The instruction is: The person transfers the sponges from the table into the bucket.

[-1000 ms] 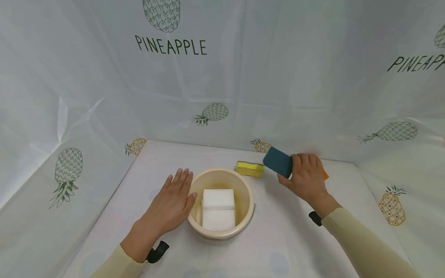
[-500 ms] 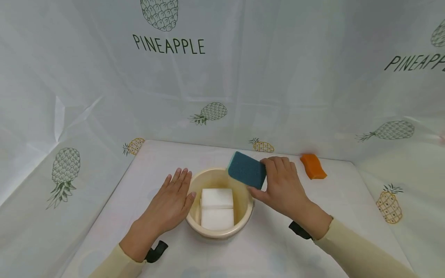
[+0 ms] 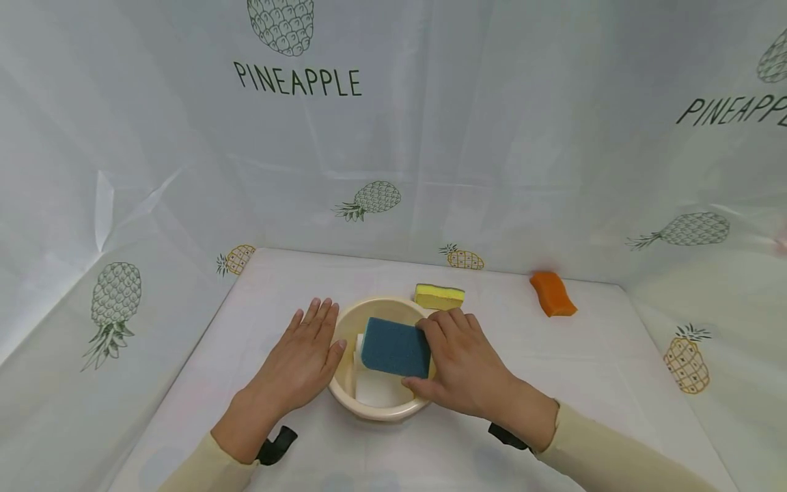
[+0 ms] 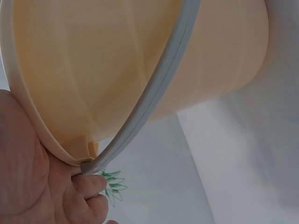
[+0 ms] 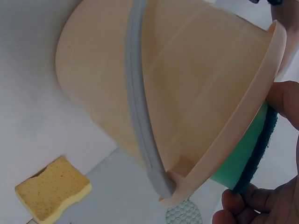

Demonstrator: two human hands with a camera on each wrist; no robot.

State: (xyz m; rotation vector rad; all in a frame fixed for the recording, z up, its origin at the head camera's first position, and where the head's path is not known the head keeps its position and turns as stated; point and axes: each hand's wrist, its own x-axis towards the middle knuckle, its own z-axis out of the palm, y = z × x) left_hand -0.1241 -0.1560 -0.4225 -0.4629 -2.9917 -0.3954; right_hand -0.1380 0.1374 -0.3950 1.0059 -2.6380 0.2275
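A cream bucket [image 3: 381, 414] stands upright on the table with white sponge-like blocks [image 3: 380, 391] inside. Over its mouth, my right hand [image 3: 470, 365] pinches a scouring sponge [image 3: 395, 348] by one end, its dark blue scrubbing side facing up. In the right wrist view, the sponge's green foam [image 5: 240, 154] shows just beyond the rim, with thumb and fingers on opposite edges. My left hand [image 3: 301, 365] lies against the bucket's left side with straight fingers. The left wrist view shows that palm at the rim, by the end of the grey handle [image 4: 149, 95].
Just behind the bucket lies a yellow sponge [image 3: 439, 296]. An orange wavy sponge [image 3: 553, 294] sits farther right, near the table's back edge. Pineapple-printed white sheeting [image 3: 522, 137] rises behind the table and at both sides.
My right hand has carried the blue-and-green sponge leftward from the back right to over the bucket. The orange and yellow sponges have come back into full view. The left hand stays put.
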